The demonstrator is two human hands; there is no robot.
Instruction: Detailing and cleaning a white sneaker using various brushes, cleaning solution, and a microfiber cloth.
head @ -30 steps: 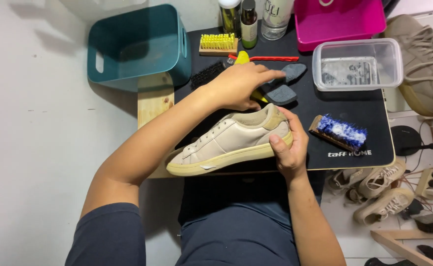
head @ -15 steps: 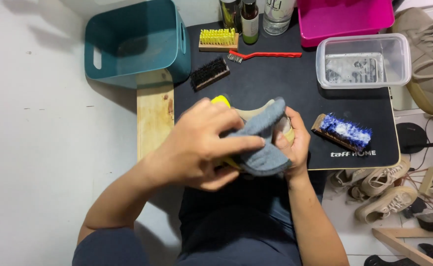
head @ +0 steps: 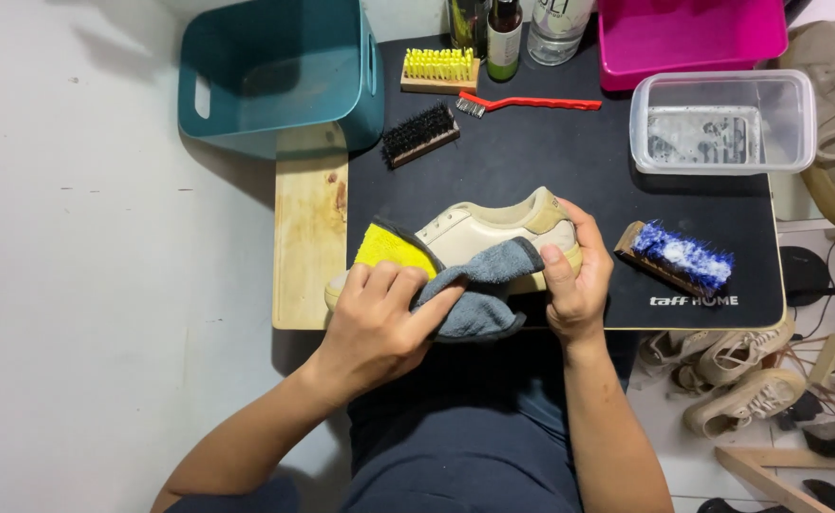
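Observation:
A cream low-top sneaker (head: 479, 231) lies on its side at the front edge of a black mat (head: 550, 161). My right hand (head: 577, 275) grips its heel end. My left hand (head: 379, 318) presses a grey and yellow cloth (head: 465, 290) against the sneaker's side near the toe. The yellow face of the cloth shows above my fingers. The cloth and my hand hide the toe of the sneaker.
A teal bin (head: 280, 71) stands at the back left beside a wooden board (head: 308, 228). On the mat lie a black brush (head: 420, 134), a yellow brush (head: 439, 69), a red toothbrush (head: 531, 102), a blue brush (head: 679, 257), bottles (head: 505, 33), a clear tub (head: 721, 122) and a pink bin (head: 693, 38). Other shoes (head: 740, 366) lie on the floor at right.
My left hand picked the cloth up from the mat, brought it over the sneaker, and now holds it lower against the shoe's side. The sneaker has settled back onto the mat edge.

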